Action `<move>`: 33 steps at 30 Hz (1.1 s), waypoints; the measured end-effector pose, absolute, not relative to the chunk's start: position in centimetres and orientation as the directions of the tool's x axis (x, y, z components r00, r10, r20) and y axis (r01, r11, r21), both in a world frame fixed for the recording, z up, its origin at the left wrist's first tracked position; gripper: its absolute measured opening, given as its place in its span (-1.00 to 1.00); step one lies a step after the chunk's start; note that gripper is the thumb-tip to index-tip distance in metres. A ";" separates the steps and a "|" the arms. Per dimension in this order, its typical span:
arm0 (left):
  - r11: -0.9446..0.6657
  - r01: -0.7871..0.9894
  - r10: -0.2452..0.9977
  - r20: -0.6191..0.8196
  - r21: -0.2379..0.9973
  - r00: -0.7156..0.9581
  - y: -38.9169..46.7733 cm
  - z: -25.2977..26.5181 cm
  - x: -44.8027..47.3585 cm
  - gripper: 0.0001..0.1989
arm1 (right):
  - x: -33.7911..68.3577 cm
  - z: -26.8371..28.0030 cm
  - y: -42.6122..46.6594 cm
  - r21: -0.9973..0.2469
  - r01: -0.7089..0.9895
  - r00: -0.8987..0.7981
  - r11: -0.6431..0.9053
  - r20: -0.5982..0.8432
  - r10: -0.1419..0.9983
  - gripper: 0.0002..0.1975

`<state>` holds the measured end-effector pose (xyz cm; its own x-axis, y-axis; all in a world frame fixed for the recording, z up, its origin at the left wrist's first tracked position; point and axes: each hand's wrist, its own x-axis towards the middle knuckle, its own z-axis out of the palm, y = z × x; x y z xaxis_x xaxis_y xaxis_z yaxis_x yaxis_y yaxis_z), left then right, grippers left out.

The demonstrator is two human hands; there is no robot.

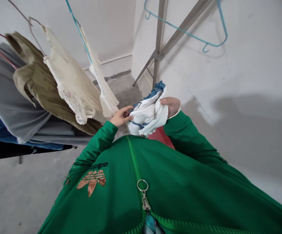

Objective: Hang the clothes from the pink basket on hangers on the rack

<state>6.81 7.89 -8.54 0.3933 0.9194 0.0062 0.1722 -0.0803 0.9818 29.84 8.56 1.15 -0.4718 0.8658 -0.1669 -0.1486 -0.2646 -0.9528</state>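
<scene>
A crumpled white and blue garment (147,112) with pleated white folds is held up in front of my chest. My left hand (121,117) grips its left side, thumb on top and fingers behind the cloth. On the right side, my right hand (172,105) has its thumb over the white fabric, the other fingers mostly hidden. Just left of my left hand hangs a narrow white garment (102,84) on a blue hanger (79,27).
At left hang a cream lace-trimmed garment (70,74), an olive garment (38,87) and a grey garment (6,94). A bare blue hanger (184,32) hangs at upper right from the metal rack (158,42), beside the wall. Something red (162,138) sits below the held garment.
</scene>
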 end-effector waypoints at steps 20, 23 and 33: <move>0.180 0.161 0.983 -0.175 0.970 -0.048 5.4 -4.4 6.1 -0.65 | 37.0 4.4 12.1 -0.853 0.279 -0.531 0.441 0.245 0.811 -0.62; 0.141 0.351 0.989 -0.147 0.926 -0.011 4.3 -4.4 7.2 -0.68 | 39.6 8.5 16.5 -0.652 0.596 -0.050 0.468 0.552 0.832 -0.54; -0.080 0.924 0.982 -0.132 0.375 0.139 1.4 -3.3 7.1 -0.47 | 39.6 9.2 30.3 -0.492 0.871 0.181 -0.020 0.282 0.942 -0.55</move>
<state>7.06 1.43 -3.30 0.1387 0.9815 -0.1319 0.9237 -0.0802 0.3747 39.57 30.30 9.17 0.1811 0.9423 0.2817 0.8706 -0.0203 -0.4916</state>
